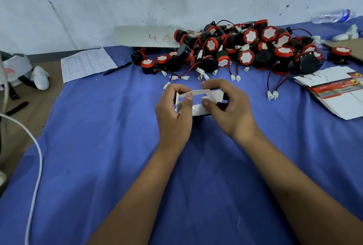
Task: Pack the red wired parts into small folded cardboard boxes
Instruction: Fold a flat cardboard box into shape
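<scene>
Cardboard box [198,101], white and half folded, was pinched between left hand [174,115] and right hand [229,109] above the blue worktop [117,146], near the red wired parts [245,48].

Open blue tabletop [121,146] all round the near and middle area. Blocked at the far side by pile of red wired parts [243,48], with trailing wires reaching toward the middle. Far right taken by stack of flat cardboard boxes [334,93]; far left by paper sheet [86,64] and pen [117,68]. White cable [37,156] crossing the left edge.
</scene>
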The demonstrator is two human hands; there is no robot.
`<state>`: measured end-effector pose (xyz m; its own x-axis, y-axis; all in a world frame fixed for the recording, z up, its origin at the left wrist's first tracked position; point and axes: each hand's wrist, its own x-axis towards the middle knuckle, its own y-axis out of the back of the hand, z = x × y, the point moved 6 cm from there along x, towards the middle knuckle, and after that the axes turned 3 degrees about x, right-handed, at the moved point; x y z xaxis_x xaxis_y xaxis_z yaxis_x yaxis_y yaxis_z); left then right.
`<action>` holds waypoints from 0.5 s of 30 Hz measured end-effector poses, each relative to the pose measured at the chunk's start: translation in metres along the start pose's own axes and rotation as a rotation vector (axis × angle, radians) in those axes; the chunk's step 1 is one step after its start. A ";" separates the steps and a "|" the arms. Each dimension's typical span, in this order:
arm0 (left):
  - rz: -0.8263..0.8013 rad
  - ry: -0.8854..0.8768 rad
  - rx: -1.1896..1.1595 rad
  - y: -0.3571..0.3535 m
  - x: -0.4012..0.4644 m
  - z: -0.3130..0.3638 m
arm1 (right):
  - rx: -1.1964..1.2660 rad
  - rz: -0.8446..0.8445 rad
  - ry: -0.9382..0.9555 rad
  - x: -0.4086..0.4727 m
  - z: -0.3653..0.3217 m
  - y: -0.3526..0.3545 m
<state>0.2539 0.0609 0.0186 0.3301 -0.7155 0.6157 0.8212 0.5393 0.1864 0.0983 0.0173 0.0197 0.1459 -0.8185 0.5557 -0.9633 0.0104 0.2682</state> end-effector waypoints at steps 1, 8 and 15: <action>-0.007 0.001 -0.010 0.000 0.000 0.000 | 0.000 0.014 -0.007 0.000 0.001 0.001; -0.014 0.164 -0.120 0.002 0.004 -0.014 | -0.044 0.007 0.045 0.001 -0.003 0.000; -0.054 0.219 -0.301 0.002 0.008 -0.017 | -0.117 -0.057 0.030 -0.001 -0.005 -0.006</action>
<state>0.2662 0.0488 0.0108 0.3479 -0.8349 0.4265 0.9294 0.3670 -0.0397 0.1051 0.0212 0.0219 0.2076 -0.8022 0.5597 -0.9207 0.0330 0.3888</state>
